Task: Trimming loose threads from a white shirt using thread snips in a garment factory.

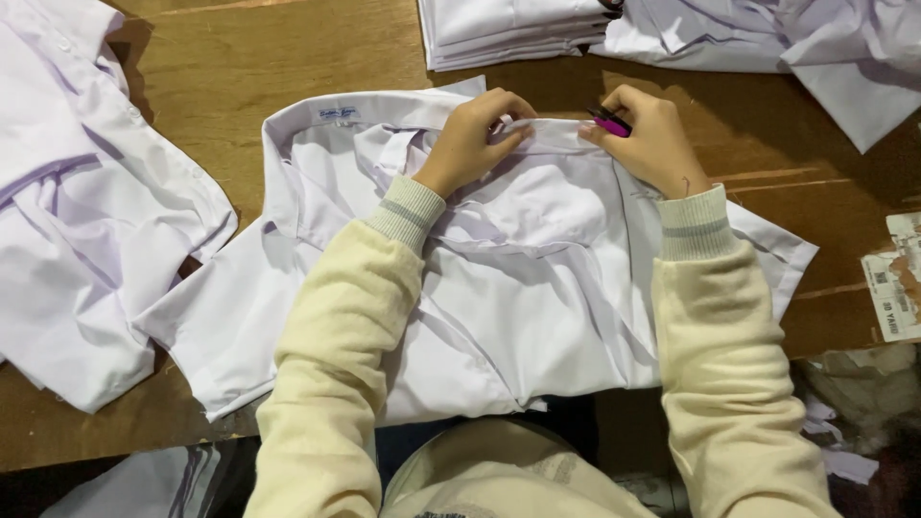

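Observation:
A white shirt (518, 288) lies spread on the wooden table (269, 58), its collar with a small label toward the far side. My left hand (470, 139) pinches a folded edge of the shirt's fabric near the collar. My right hand (648, 139) grips the same edge farther right and also holds a small pink and black clipper (610, 122) between its fingers. Both arms wear cream sleeves with striped cuffs.
More white shirts (77, 221) lie crumpled at the left. A folded stack of shirts (508, 29) sits at the far middle and loose white garments (815, 43) at the far right. A paper label (897, 278) lies at the right edge.

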